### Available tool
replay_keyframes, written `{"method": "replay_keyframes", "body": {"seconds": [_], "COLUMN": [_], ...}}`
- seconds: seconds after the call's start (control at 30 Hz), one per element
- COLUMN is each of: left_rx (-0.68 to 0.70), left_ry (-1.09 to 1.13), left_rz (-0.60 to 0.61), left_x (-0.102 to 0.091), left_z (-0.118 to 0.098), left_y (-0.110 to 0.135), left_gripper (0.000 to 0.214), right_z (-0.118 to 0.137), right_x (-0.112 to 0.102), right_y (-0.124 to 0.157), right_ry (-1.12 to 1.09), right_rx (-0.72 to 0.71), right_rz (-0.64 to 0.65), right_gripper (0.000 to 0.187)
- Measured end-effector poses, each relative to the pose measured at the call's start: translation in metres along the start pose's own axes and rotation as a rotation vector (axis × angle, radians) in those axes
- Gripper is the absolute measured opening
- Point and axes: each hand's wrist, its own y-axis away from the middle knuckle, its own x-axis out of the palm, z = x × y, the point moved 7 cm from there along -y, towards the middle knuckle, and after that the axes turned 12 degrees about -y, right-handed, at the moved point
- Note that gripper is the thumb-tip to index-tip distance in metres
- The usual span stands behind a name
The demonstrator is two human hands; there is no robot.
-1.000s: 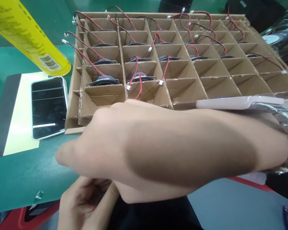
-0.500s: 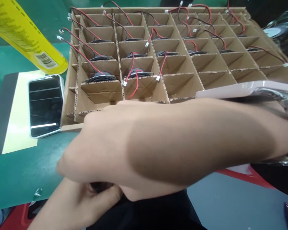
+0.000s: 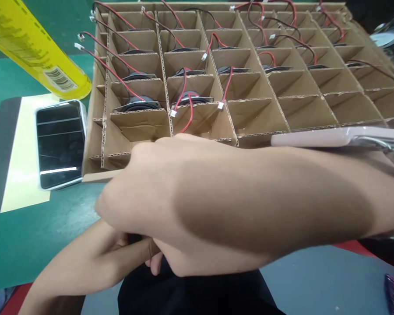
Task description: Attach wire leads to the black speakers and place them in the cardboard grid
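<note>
My right hand (image 3: 147,192) reaches in from the right across the near side of the divided cardboard box (image 3: 98,176), its fingers curled down and hidden behind its back. Under it my left hand (image 3: 124,260) comes up from the lower left, thumb and fingers bent in against the right hand. Whatever lies between the two is covered from view; only a small dark patch shows there. In the box, small round speakers (image 3: 138,104) stand in several compartments, their red and black wires ending in white plugs (image 3: 174,113).
Left of the box lie a phone (image 3: 61,146) and a pale yellow sheet (image 3: 21,153) on the green table (image 3: 16,245). A yellow bottle or tube (image 3: 36,52) with a barcode leans in at upper left. A pale flat piece (image 3: 315,137) is by my right wrist.
My hands have shifted slightly to the right, still together, and more of the left forearm and fingers shows. The box sits a little differently in view.
</note>
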Motion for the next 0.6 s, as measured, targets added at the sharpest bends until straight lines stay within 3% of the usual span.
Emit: {"method": "replay_keyframes", "body": {"seconds": [0.17,0.2,0.27,0.4,0.5,0.6], "left_rx": [-0.035,-0.036,-0.042,-0.047,-0.053,-0.152], "left_ry": [0.062,0.079,0.106,0.140,0.186,0.336], "left_rz": [0.013,0.014,0.012,-0.005,-0.085,-0.318], "left_x": [0.002,0.003,0.004,0.007,0.012,0.016], "left_z": [0.001,0.001,0.003,0.005,0.003,0.005], "left_y": [-0.001,-0.002,-0.004,-0.004,0.001,0.012], "left_gripper": [0.029,0.028,0.028,0.030,0.025,0.024], "right_z": [-0.017,-0.019,-0.018,-0.015,-0.013,-0.011], "right_x": [0.001,0.000,-0.004,-0.004,-0.006,-0.003], "right_y": [0.009,0.010,0.012,0.021,0.028,0.031], "right_ry": [-0.070,-0.099,-0.125,-0.128,-0.133,-0.100], "right_rx": [0.251,0.280,0.276,0.214,0.164,0.191], "right_rz": [0.039,0.035,-0.002,-0.022,-0.070,-0.013], "right_gripper": [0.008,0.012,0.020,0.011,0.018,0.020]}}
